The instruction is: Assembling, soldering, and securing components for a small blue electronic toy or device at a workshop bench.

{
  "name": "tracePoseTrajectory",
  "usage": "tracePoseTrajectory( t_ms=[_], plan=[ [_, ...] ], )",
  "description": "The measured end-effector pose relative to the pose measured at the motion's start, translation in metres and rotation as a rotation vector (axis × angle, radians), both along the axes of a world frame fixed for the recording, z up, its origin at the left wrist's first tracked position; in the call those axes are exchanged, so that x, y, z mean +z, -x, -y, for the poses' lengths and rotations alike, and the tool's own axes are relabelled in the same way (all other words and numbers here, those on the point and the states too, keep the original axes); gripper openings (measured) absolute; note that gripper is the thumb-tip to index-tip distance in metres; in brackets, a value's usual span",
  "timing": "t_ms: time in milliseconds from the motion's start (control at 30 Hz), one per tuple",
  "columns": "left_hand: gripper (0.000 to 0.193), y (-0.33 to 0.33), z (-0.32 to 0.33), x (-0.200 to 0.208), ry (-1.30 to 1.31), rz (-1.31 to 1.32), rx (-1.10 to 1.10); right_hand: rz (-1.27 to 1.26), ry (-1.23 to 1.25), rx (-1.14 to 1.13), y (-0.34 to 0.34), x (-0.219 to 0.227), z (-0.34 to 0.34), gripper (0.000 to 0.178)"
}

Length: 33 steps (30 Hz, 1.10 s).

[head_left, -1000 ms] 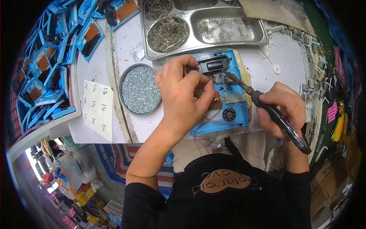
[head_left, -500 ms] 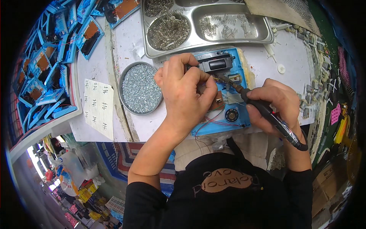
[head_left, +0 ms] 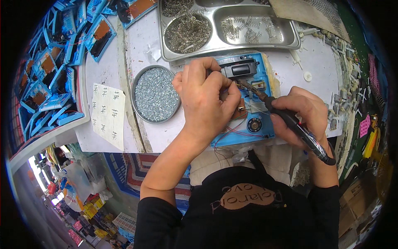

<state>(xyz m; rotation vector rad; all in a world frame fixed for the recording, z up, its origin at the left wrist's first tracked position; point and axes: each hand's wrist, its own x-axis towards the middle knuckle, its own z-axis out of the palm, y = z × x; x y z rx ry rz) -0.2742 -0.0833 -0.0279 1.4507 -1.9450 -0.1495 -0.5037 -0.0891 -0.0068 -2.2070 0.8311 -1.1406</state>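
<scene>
On the work table lies a blue plastic housing (head_left: 262, 68), open side up, with a black part (head_left: 241, 69), a round speaker (head_left: 255, 124), a small brown circuit board (head_left: 240, 111) and thin red wires (head_left: 236, 130) in it. My left hand (head_left: 207, 93) is over the housing's left side, thumb and fingers pinched; what they hold is hidden. In my right hand (head_left: 302, 112) is a black soldering iron (head_left: 290, 120), slanting up and left. Its dark metal tip reaches the housing close beside my left fingertips. A cable bends back from its rear end.
Left of my left hand stands a round dish (head_left: 155, 95) of small screws. Behind the housing, a metal tray (head_left: 248, 45) holds springs. A handwritten sheet (head_left: 108, 116) lies at left, near a bin of blue housings (head_left: 54, 83). Small motors (head_left: 336, 70) line the right side.
The view has shifted slightly, moving the table's contents a little right. Both hands keep nearly the same pose, the soldering iron's tip still close to the left fingertips.
</scene>
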Motion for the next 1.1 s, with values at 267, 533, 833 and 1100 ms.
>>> tracePoseTrajectory(
  t_ms=[267,533,833,1100],
  plan=[
    [0.013,0.001,0.0,-0.001,0.018,0.011,0.011,-0.018,-0.011,0.011,0.002,0.001,0.002,0.033],
    [0.014,0.003,0.001,-0.003,0.047,-0.013,0.022,0.011,0.006,-0.032,0.012,0.003,-0.008,0.032],
    [0.015,0.004,0.0,-0.005,0.043,-0.032,0.028,0.027,-0.025,-0.149,0.031,0.007,-0.024,0.029],
    [0.014,0.006,-0.002,-0.003,0.053,-0.008,0.037,0.052,-0.035,-0.207,0.04,0.006,-0.029,0.029]
  ],
)
